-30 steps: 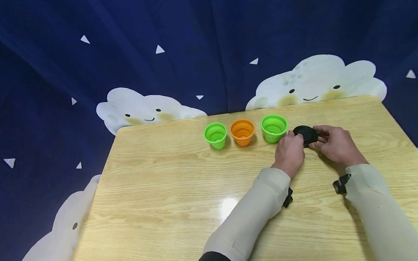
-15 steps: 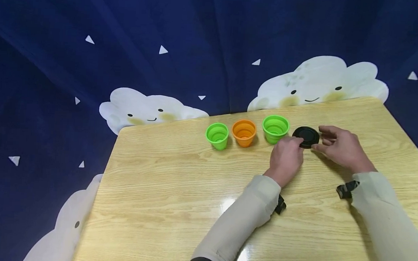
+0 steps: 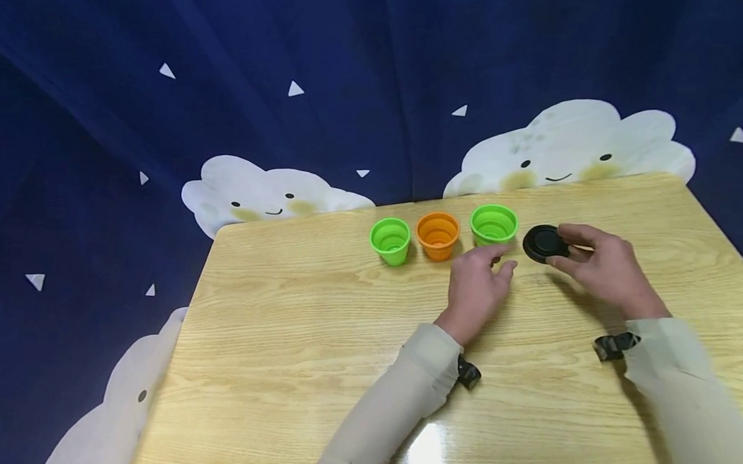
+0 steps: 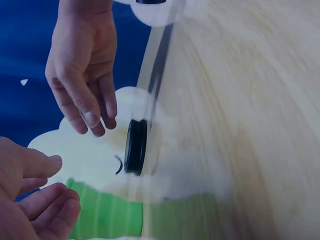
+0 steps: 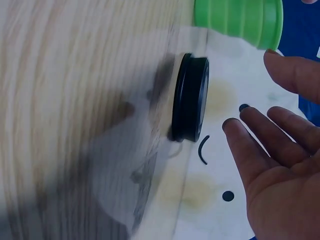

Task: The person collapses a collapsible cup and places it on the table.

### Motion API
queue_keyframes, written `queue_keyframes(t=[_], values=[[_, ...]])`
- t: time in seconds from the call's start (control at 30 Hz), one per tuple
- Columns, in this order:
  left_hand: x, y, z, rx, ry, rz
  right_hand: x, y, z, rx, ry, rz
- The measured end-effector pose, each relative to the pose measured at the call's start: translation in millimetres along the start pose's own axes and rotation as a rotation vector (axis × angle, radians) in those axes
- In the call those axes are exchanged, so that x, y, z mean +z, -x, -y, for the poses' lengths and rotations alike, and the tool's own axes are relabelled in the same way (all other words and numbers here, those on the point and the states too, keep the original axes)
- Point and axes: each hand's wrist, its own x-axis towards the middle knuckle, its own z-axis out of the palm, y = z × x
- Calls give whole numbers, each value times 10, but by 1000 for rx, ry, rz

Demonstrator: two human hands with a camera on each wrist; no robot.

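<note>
A flat black disc with concentric rings (image 3: 545,242), like a folded-down collapsible cup, lies on the table right of the cups. My right hand (image 3: 608,268) is at its right side, thumb and fingers spread; in the right wrist view a gap shows between the fingers and the black disc (image 5: 190,100). My left hand (image 3: 478,288) hovers in front of the right-hand green cup (image 3: 494,229), fingers relaxed and holding nothing. In the left wrist view, the left hand (image 4: 35,200) and the right hand (image 4: 85,65) are both apart from the disc.
An orange collapsible cup (image 3: 438,237) and a smaller green cup (image 3: 391,242) stand upright along the back of the wooden table (image 3: 288,340), in a row with the other green cup. A dark blue curtain (image 3: 331,59) with clouds hangs behind the back edge.
My left hand has let go of the black disc and moved left towards the person. The right hand has loosened from the disc and stays beside it. The cups have not moved.
</note>
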Motion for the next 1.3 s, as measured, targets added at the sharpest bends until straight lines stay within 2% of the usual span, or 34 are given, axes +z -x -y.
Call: queue_keyframes(t=[0.2, 0.4, 0.6, 0.87, 1.03, 1.3], values=[[-109, 7, 106, -20, 40, -71, 83, -19, 29, -63, 11, -20], [-144, -1, 188, -96, 1, -95, 133, -49, 88, -56, 13, 8], [-147, -53, 183, -138, -72, -57, 183, -109, 152, -58, 3, 24], [-85, -129, 135, -232, -138, 13, 271, -204, 195, -85, -8, -6], [-64, -179, 96, -227, -148, 39, 330, -247, 222, -91, -34, -16], [-35, -225, 99, -257, -153, 58, 405, -315, 250, -100, -62, -9]])
